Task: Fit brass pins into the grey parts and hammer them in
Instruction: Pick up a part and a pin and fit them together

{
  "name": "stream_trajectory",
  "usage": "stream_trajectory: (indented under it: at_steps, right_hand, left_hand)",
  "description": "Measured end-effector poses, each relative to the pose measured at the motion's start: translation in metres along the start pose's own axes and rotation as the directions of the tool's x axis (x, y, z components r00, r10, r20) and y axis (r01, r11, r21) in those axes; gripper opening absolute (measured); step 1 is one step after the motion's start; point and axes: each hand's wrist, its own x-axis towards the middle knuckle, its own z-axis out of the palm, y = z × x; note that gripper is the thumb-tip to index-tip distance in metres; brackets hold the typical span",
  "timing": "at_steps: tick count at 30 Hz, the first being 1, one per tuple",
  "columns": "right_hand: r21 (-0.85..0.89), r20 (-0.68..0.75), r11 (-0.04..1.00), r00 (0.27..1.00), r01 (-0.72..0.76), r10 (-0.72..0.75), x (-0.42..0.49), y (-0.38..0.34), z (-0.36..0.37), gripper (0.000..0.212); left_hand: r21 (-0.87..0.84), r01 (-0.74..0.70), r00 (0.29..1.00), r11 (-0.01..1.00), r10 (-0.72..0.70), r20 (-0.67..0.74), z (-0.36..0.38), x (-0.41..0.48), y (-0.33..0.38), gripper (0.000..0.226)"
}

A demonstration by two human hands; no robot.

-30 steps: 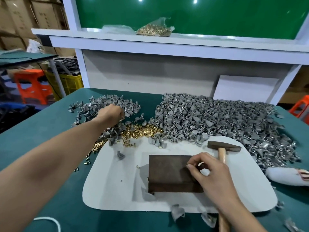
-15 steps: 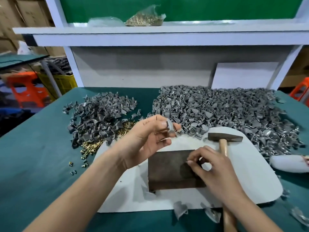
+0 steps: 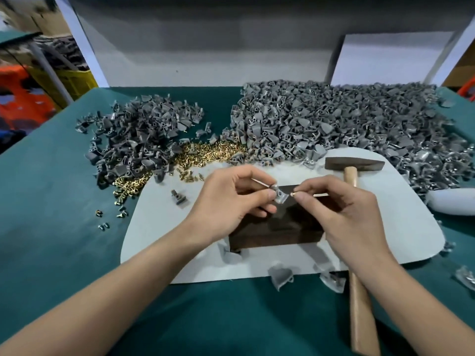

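1. Brass pin (image 3: pixel 292 194) was pinched between the thumb and forefinger of the right hand (image 3: pixel 341 211), its tip just beside the grey part (image 3: pixel 279 196).
2. The left hand (image 3: pixel 231 201) gripped that grey part between thumb and fingertips, above the far edge of the dark block (image 3: pixel 277 229).
3. The block lay on the white mat (image 3: pixel 154 227), which rested on the green table (image 3: pixel 64 201).
4. The hammer (image 3: pixel 354 164) lay on the mat to the right of the block, its head at the far end and its wooden handle running back under the right forearm. Neither hand gripped it.
5. A heap of loose pins (image 3: pixel 205 152) lay at the far edge of the mat, between two piles of grey parts.
6. The smaller pile (image 3: pixel 144 140) lay to the left, and the larger pile (image 3: pixel 347 124) spread across the right, touching the mat's far edge.
7. A few stray parts (image 3: pixel 280 276) lay along the mat's near edge.
8. A white rounded object (image 3: pixel 452 205) lay at the right, beside the mat.
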Motion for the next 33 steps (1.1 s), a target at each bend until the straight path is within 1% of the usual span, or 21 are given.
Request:
stream_trajectory:
  at_steps: [2,4,6,9,11,13,15,18,23,29,33]
  right_hand:
    - [-0.021,-0.007,1.0,1.0,-0.009,0.008,0.0,0.0,0.002,0.021]
    - [-0.085,-0.004,0.996,1.0,-0.022,0.022,0.0,0.001,0.004,0.02]
    - [-0.157,0.01,0.987,1.0,-0.027,0.029,0.001,0.003,0.006,0.019]
    - [-0.227,0.024,0.972,0.997,-0.064,0.071,0.002,0.005,0.007,0.02]
    - [-0.225,0.029,0.969,0.993,-0.104,0.113,0.003,0.006,0.007,0.024]
    - [-0.189,0.031,0.971,0.988,-0.143,0.152,0.004,0.006,0.007,0.026]
    - [-0.156,0.009,0.972,0.984,-0.176,0.18,0.004,0.005,0.006,0.026]
    - [-0.015,-0.008,0.968,0.968,-0.25,0.25,0.004,0.003,0.007,0.022]
    - [0.147,0.028,0.938,0.949,-0.315,0.315,0.005,0.003,0.007,0.02]
    - [0.14,0.095,0.922,0.932,-0.361,0.351,0.008,0.005,0.002,0.021]
    - [0.215,0.124,0.882,0.908,-0.419,0.401,0.007,0.005,0.003,0.017]
  left_hand:
    - [0.182,-0.076,0.997,0.98,0.078,-0.004,0.001,0.001,0.0,0.013]
    - [0.326,-0.138,0.99,0.935,0.144,0.004,0.001,0.0,-0.001,0.014]
    - [0.387,-0.154,0.986,0.909,0.165,0.005,0.002,0.0,-0.003,0.015]
    - [0.381,-0.136,0.99,0.915,0.144,0.007,0.001,0.002,-0.008,0.015]
    - [0.359,-0.125,0.991,0.925,0.131,0.008,0.001,0.002,-0.012,0.016]
    - [0.3,-0.11,0.994,0.948,0.114,0.006,0.002,0.001,-0.014,0.016]
    - [0.285,-0.115,0.993,0.952,0.118,0.008,0.003,0.001,-0.014,0.013]
    - [0.348,-0.149,0.988,0.925,0.156,0.007,0.004,0.004,-0.013,0.008]
    - [0.409,-0.136,0.987,0.903,0.157,-0.018,0.005,0.004,-0.015,0.002]
    - [0.417,-0.116,0.991,0.902,0.132,-0.011,0.004,0.003,-0.015,0.004]
    - [0.417,-0.11,0.993,0.902,0.117,0.009,0.004,0.003,-0.014,0.008]
